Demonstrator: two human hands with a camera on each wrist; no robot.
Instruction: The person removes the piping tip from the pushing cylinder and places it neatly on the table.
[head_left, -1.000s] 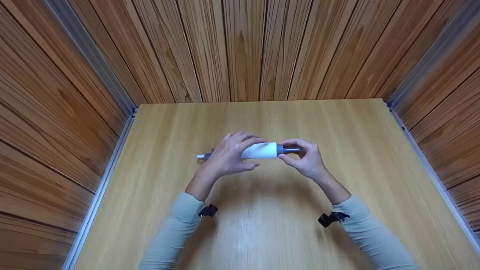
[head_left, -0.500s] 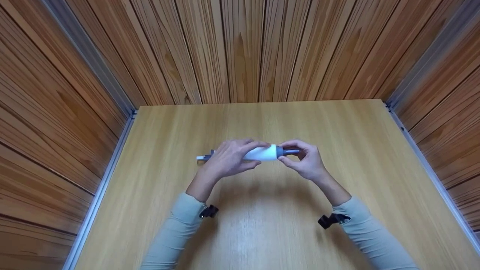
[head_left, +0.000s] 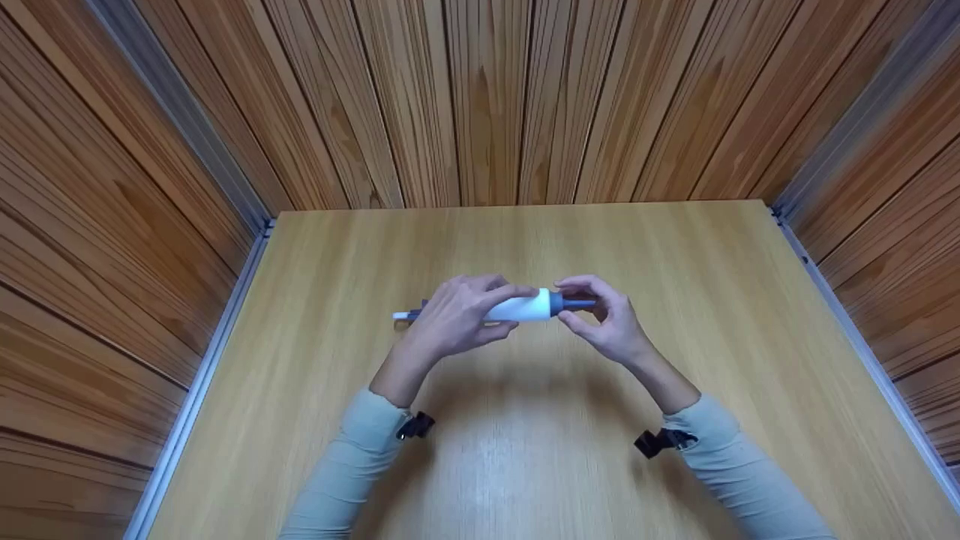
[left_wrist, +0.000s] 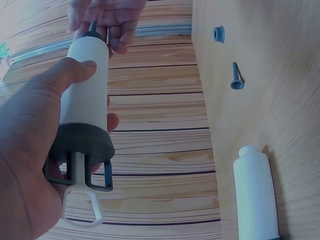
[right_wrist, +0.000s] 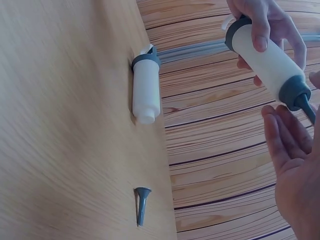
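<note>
My left hand (head_left: 457, 315) grips the white barrel of an icing syringe (head_left: 529, 306), thumb along the barrel in the left wrist view. The syringe lies nearly level above the table, with a white plunger ring (left_wrist: 82, 205) at its left end and a dark grey collar (right_wrist: 295, 91) with a narrow nozzle (right_wrist: 306, 109) at its right end. My right hand (head_left: 609, 319) is round the nozzle, fingers and thumb spread. In the right wrist view its fingertips are right at the collar's lower edge, and its thumb stands off to the side.
A second white syringe barrel (right_wrist: 146, 90) with a dark cap lies on the wooden table (head_left: 495, 465). Near it lie a loose grey nozzle (left_wrist: 237, 80) and a small grey ring-like part (left_wrist: 219, 34). Wood-plank walls (head_left: 487, 105) enclose the back and sides.
My right fingers have loosened from the collar and now stand slightly apart from it. The syringe in my left hand has shifted a little to the left.
</note>
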